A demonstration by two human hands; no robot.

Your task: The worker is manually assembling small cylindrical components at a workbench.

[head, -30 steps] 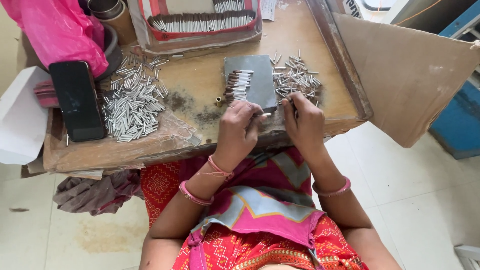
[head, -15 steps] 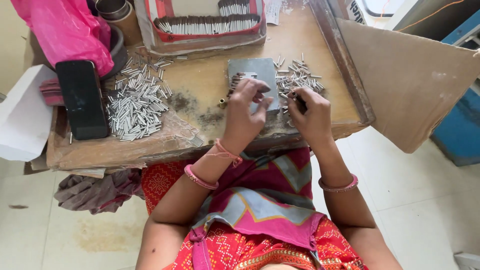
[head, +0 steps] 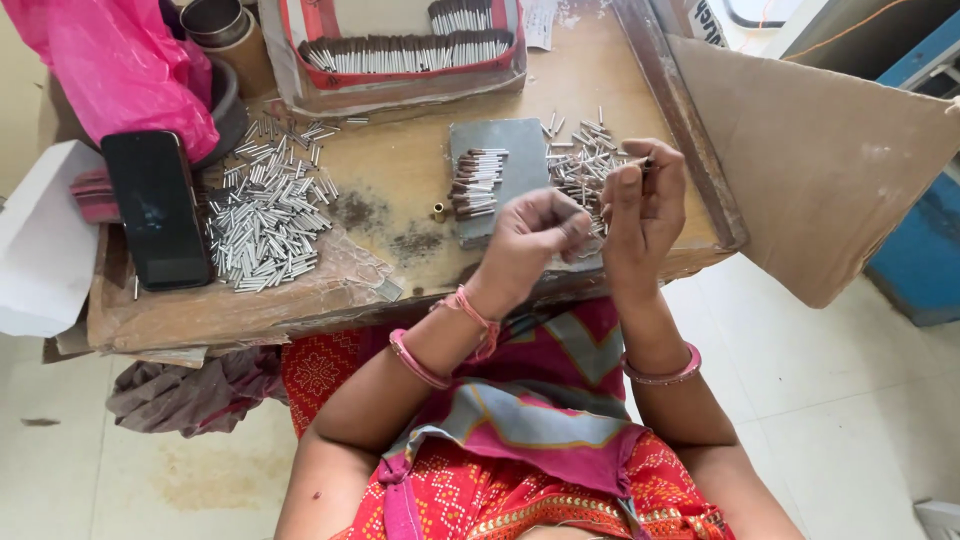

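Seated at a low wooden work board (head: 400,190), both hands lifted a bit above it, close together near the front right edge. Right hand (head: 640,205) pinching one small metal tube (head: 640,162) between thumb and fingertips, tube end poking out past the fingers toward the right, probably held up like that for a closer look or to line it up. Left hand (head: 535,235) curled into a loose fist just beside it, fingertips tucked in and turned toward the right hand; can't tell if anything's in there, too hidden by the knuckles.

Directly below and behind the hands, a grey flat slab (head: 505,165) with a neat row of brown-tipped tubes (head: 478,183) lined up on its left part, looks like the sorted lot kept apart on purpose. Just right of the slab, a loose scatter of silver tubes (head: 580,165), handy right under the right hand. Much bigger pile of silver tubes (head: 265,215) well apart on the left, next to a black phone (head: 155,210) lying flat. Red-rimmed tray (head: 405,55) at the far edge holding long tidy rows of the same tubes. Pink plastic bag (head: 120,65) bunched in the far left corner.

Wrists bent up, forearms coming in from the lap, pink bangles on both
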